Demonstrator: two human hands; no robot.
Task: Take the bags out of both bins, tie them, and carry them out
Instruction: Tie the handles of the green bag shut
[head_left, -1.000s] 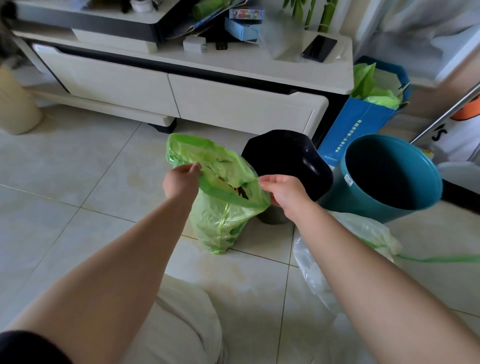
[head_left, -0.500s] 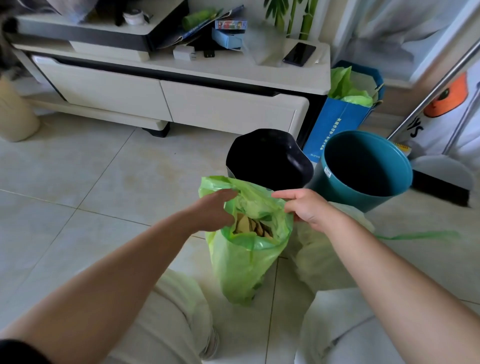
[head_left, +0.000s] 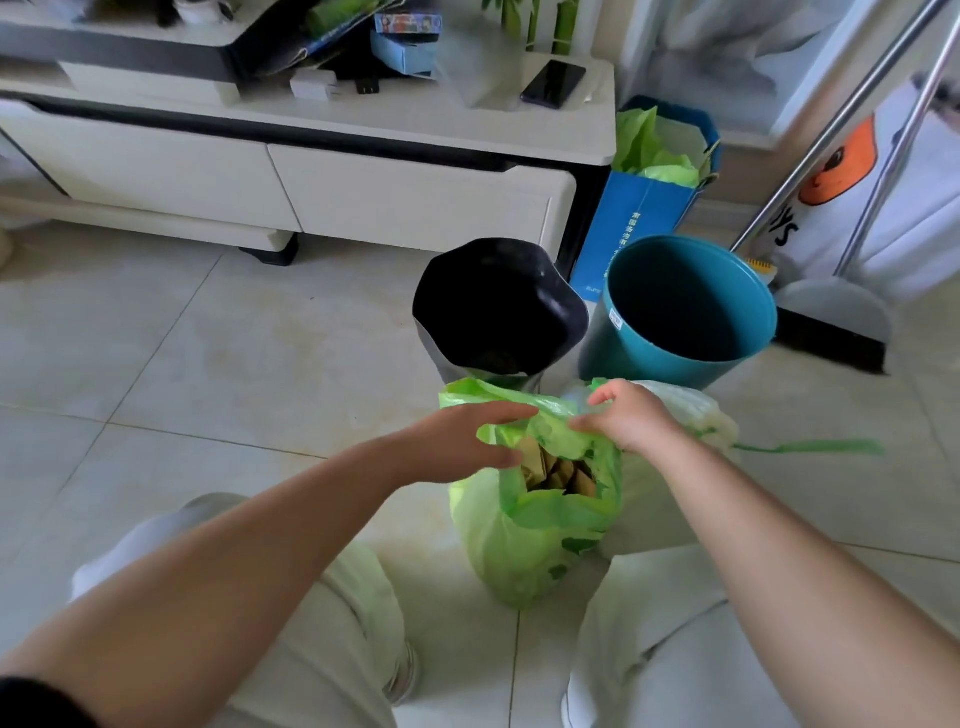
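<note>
A green bin bag stands on the tiled floor between my knees, its mouth open on brown cardboard scraps. My left hand lies at the bag's left rim with fingers stretched straight, the rim between index finger and thumb. Curled fingers of my right hand pinch the far right rim. Just behind stand the black bin and the teal bin, both without a liner. A pale, translucent bag lies behind my right hand, and its green drawstring trails to the right.
A white TV cabinet runs along the back, with a phone on top. A blue paper bag holding green plastic stands by its right end. A broom and dustpan lean at right. My knees flank the green bag.
The green bag has come down from beside the black bin to the floor between my knees. Both hands moved closer together at its rim, and my left fingers have straightened.
</note>
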